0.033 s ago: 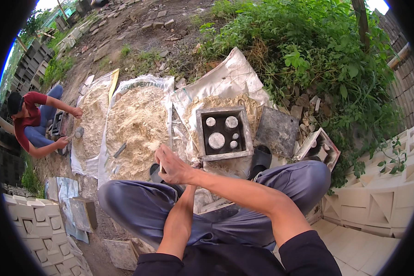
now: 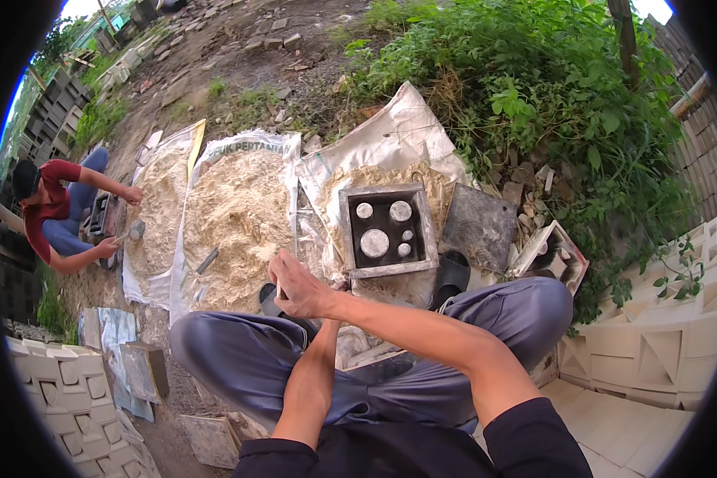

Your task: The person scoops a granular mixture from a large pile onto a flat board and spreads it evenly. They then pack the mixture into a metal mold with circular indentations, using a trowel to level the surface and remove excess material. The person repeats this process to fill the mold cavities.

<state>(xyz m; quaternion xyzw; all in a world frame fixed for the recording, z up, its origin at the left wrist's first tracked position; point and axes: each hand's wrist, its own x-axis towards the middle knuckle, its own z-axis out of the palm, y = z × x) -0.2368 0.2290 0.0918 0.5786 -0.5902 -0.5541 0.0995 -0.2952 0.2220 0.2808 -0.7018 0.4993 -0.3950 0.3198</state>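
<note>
The right hand (image 2: 296, 290) is curled by the edge of the pale powder (image 2: 235, 199), its fingers bent in close. A pale edge shows by the fingers, but I cannot tell if they hold something. The left hand (image 2: 339, 285) is mostly hidden behind the right wrist (image 2: 334, 305), so I cannot tell how far open it is or what it has. Maybe the hands are close so they can work together. The square box (image 2: 394, 269), with round lumps (image 2: 374, 244) inside, sits to the right of the hands over a white sack (image 2: 402, 131), likely to be easy to reach. The powder lies on another sack (image 2: 177, 277), maybe to keep it off the dirt (image 2: 166, 434). Against the earlier picture, I see almost no change: hands, box and powder stay in the same spots.
</note>
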